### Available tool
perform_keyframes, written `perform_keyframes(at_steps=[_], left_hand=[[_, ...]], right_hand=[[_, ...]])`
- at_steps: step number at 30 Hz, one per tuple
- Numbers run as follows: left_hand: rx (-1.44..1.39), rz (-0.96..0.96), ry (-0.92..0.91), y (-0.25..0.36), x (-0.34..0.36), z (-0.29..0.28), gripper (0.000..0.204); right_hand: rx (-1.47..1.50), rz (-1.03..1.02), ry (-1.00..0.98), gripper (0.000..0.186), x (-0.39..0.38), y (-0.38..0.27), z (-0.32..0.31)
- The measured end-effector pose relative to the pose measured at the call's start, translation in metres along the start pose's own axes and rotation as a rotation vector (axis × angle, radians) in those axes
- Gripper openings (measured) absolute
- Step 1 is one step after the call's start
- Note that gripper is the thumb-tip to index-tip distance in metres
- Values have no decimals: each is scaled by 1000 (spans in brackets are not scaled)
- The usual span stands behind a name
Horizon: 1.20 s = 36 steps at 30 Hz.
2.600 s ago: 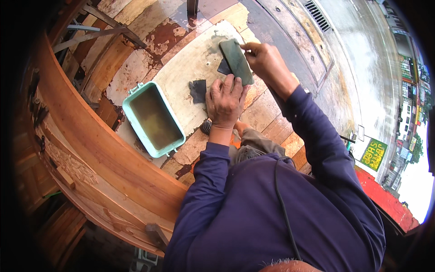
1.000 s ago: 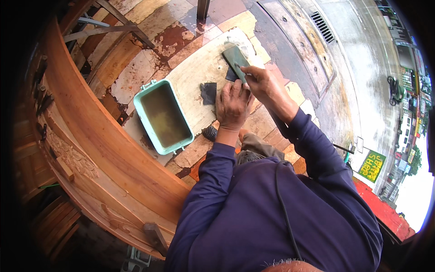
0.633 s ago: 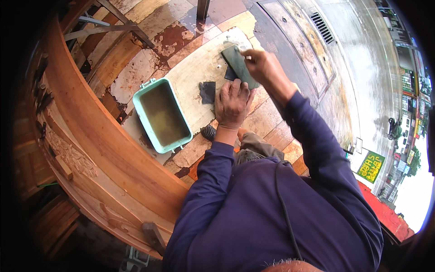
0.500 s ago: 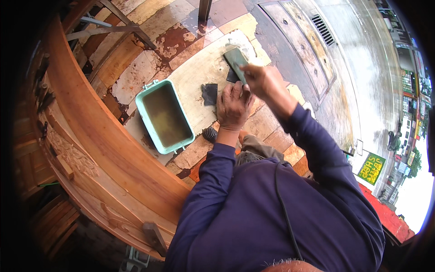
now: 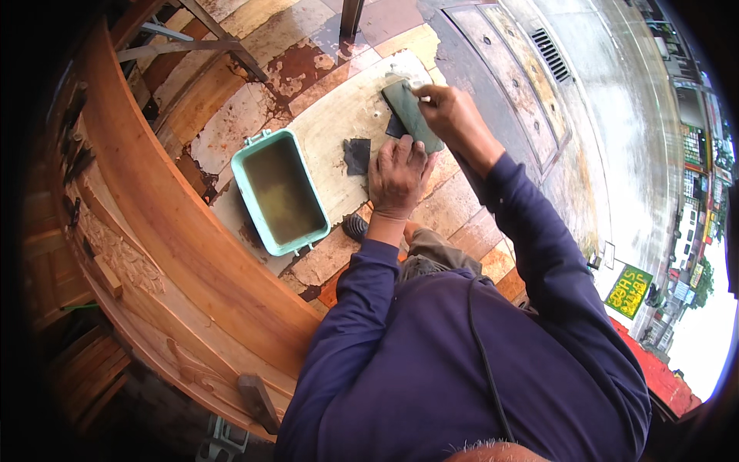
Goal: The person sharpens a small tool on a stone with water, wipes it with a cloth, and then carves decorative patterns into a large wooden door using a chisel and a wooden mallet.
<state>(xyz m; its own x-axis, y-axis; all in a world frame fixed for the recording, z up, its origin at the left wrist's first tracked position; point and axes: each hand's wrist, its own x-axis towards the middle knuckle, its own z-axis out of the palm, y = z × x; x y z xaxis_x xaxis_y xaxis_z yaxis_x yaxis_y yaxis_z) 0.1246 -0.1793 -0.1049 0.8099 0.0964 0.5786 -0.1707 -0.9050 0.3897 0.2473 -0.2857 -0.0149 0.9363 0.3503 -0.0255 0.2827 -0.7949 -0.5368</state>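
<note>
A flat green-grey block (image 5: 413,117), like a sharpening stone, lies on a stained pale board (image 5: 319,135), with dark grey pieces beside and under it. My left hand (image 5: 396,179) holds the block's near end with bent fingertips. Over the block, my right hand (image 5: 459,127) is closed in a pinch on something small that I cannot make out. A torn dark grey sheet (image 5: 356,155) sits left of my fingers. Farther left stands a mint-green plastic tub (image 5: 241,173) of murky water.
A long curved carved wooden piece (image 5: 177,254) runs along the left. Wooden legs (image 5: 200,48) stand on the patchwork tile floor (image 5: 262,31) at the top left. A metal drain grate (image 5: 550,55), wet road (image 5: 623,100), green-and-yellow sign (image 5: 629,291) and red ledge (image 5: 666,369) are to the right.
Since half a second ago my right hand has moved forward along the block, away from me, after moving back and forth. My left hand remains at the near end.
</note>
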Motion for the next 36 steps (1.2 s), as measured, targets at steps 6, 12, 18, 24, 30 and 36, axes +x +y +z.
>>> perform_keyframes(at_steps=[6,12,18,24,30,36], left_hand=[[53,0,-33,-7,-6,-2,40],[60,-3,-43,-10,-3,-2,37],[30,-9,-11,1,-1,0,43],[31,-3,-25,-2,-3,-2,37],[54,-10,-41,-10,-5,-3,36],[24,2,-7,1,0,-1,37]], right_hand=[[57,56,-35,29,-15,-10,8],[34,-29,-25,26,-42,-4,21],[19,33,9,26,-9,-1,4],[-10,44,39,26,-6,-4,10],[-17,-38,-23,27,-43,-6,17],[10,39,10,27,-8,-4,0]])
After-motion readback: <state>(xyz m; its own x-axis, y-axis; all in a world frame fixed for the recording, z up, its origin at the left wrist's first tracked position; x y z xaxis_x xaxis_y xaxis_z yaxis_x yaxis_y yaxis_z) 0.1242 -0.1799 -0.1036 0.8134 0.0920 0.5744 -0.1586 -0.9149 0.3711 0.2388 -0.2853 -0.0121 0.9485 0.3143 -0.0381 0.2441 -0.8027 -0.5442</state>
